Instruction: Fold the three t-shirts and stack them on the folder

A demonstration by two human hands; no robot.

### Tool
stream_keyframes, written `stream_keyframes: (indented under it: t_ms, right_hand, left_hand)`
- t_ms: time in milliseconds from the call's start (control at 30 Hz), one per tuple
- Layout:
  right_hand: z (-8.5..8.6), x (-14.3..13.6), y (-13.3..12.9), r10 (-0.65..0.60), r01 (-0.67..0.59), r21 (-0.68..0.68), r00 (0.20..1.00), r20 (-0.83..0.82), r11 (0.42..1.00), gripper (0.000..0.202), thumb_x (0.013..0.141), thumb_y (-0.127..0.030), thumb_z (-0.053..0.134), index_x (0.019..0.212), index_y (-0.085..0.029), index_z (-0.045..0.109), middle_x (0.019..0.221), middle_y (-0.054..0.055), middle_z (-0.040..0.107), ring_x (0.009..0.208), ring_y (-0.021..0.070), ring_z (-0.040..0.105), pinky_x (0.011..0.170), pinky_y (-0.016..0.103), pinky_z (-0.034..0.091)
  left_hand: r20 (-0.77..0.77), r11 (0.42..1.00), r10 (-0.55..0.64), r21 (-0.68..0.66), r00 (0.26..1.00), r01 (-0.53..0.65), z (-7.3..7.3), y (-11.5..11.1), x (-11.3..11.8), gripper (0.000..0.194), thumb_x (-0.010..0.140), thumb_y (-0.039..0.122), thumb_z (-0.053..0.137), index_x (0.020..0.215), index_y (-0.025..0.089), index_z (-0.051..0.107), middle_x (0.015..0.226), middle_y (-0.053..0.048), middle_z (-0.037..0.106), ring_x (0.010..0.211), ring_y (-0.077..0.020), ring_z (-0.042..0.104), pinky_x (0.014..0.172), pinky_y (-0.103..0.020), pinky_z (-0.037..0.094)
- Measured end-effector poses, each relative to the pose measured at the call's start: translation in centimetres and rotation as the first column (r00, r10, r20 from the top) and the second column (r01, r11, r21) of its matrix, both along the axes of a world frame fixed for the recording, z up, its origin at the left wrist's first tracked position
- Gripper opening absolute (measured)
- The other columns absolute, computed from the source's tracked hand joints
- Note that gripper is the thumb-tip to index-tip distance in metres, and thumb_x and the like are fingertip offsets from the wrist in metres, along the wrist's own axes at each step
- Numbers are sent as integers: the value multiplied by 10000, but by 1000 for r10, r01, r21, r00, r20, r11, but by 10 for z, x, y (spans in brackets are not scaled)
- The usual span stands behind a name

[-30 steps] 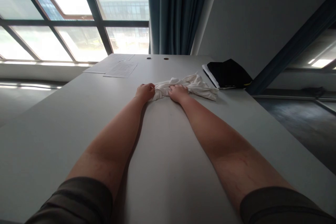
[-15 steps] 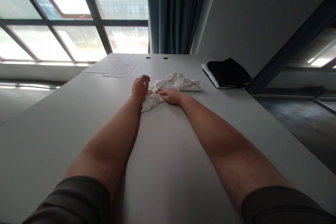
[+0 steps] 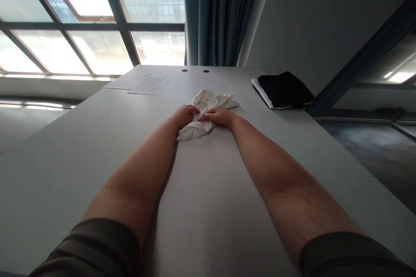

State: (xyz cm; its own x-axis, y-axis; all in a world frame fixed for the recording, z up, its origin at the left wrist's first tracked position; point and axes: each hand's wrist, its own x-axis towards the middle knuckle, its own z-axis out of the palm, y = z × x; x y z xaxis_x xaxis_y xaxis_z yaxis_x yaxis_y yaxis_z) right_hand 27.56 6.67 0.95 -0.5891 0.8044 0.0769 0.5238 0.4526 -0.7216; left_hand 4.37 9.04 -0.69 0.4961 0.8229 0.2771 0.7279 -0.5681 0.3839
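Note:
A crumpled white cloth [image 3: 198, 130] lies on the pale table [image 3: 208, 190], in front of me. My left hand [image 3: 185, 115] is at the cloth's left side, its fingers curled in and pinching a fold. From the right, my right hand [image 3: 218, 115] reaches onto the middle of the cloth, thumb and fingers closed on the fabric. The two hands are close together, with a small gap between the fingertips. Part of the cloth spreads out behind the hands, and another part lies in front of them.
Printed paper sheets [image 3: 149, 84] lie at the table's back left. A black folder [image 3: 284, 90] with white papers under it sits near the right edge. Two round holes are at the far edge, before a blue curtain [image 3: 219, 17] and windows.
My left hand has come down from above the cloth onto it, and its fingers have closed. My right hand has gone from lying flat to pinching. The cloth's right part has drawn inward.

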Motion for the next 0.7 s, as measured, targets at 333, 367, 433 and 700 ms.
stream_keyframes:
  t_ms: [333,367,433,700]
  right_hand:
    - [-3,18,12,-681,527,454,667,304,718,313,980,-270,541,1073,-160,819,1141,139,734,1076,273,668,973,337,499]
    - [-4,24,14,-727,575,457,619,298,678,319,976,-267,536,1091,-170,817,1155,145,729,1081,286,667,978,362,505]
    - [-6,37,18,-780,646,442,561,278,622,326,965,-283,550,1137,-194,812,1213,147,710,1113,308,656,998,409,512]
    - [-25,81,36,-781,728,347,625,17,591,438,907,-242,503,1234,-132,772,1216,129,701,1145,258,638,1068,361,509]
  left_hand:
    - [-321,986,164,26,933,-164,16,-18,20,520,896,221,572,1377,361,712,1321,-71,696,1227,-274,641,1111,-361,483]
    - [-341,983,178,28,923,-180,19,-21,24,501,901,232,571,1365,349,720,1327,-85,697,1215,-283,650,1084,-373,500]
    - [-378,979,199,32,904,-202,24,-26,32,434,910,257,564,1293,295,763,1311,-123,711,1181,-312,671,1022,-404,532]
    - [-472,977,184,-7,862,-212,38,-42,65,323,859,352,654,1088,196,820,1121,-182,775,1086,-361,702,925,-437,566]
